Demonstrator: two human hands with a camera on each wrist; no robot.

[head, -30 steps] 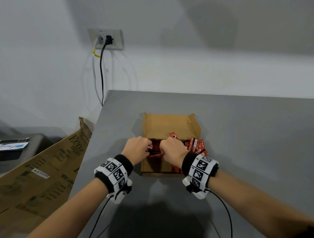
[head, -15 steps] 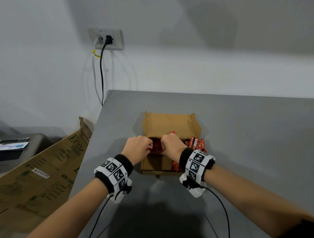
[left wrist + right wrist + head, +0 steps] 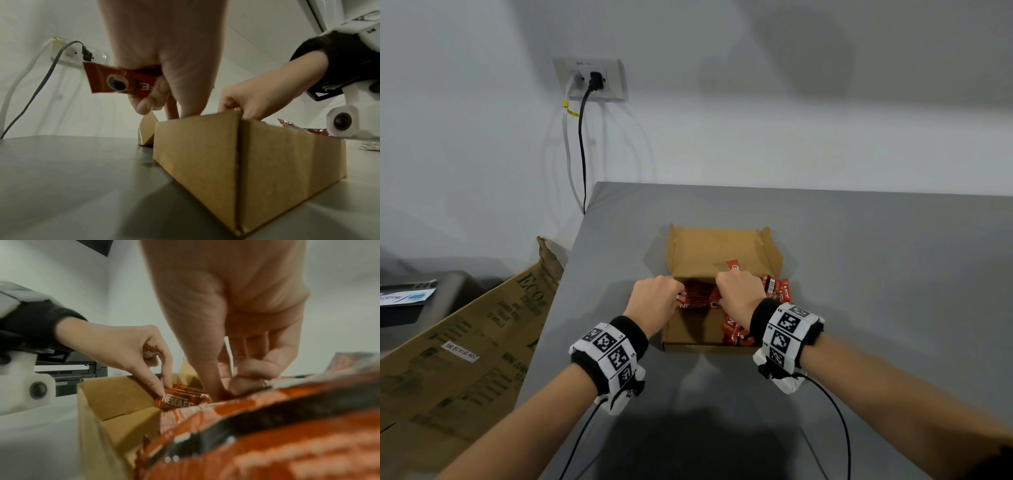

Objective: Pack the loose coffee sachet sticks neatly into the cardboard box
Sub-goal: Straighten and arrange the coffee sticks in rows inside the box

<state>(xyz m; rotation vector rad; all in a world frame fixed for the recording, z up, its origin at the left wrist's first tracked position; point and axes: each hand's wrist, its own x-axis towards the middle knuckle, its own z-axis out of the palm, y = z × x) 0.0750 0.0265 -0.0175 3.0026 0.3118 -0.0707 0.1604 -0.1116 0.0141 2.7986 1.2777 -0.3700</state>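
Observation:
An open brown cardboard box (image 3: 717, 251) sits on the grey table (image 3: 876, 274), its lid flap standing at the back. Several red coffee sachet sticks (image 3: 698, 299) lie across the box's middle. My left hand (image 3: 678, 296) pinches their left ends (image 3: 176, 400) and keeps one more sachet (image 3: 115, 81) curled in its fingers. My right hand (image 3: 719, 301) grips their right ends with fingers curled down into the box (image 3: 224, 386). More sachets (image 3: 777, 287) are heaped along the box's right side, and a blurred heap (image 3: 267, 434) fills the near part of the right wrist view.
A large flattened carton (image 3: 465, 359) leans against the table's left edge. A wall socket (image 3: 589, 80) with two cables hangs behind it. A dark device (image 3: 417, 298) stands at far left. Wrist-camera cables trail toward the near table edge.
Both hands stay on the sachet bundle in the box. My right hand has shifted slightly farther over the box and back to the right; the left hand has barely moved.

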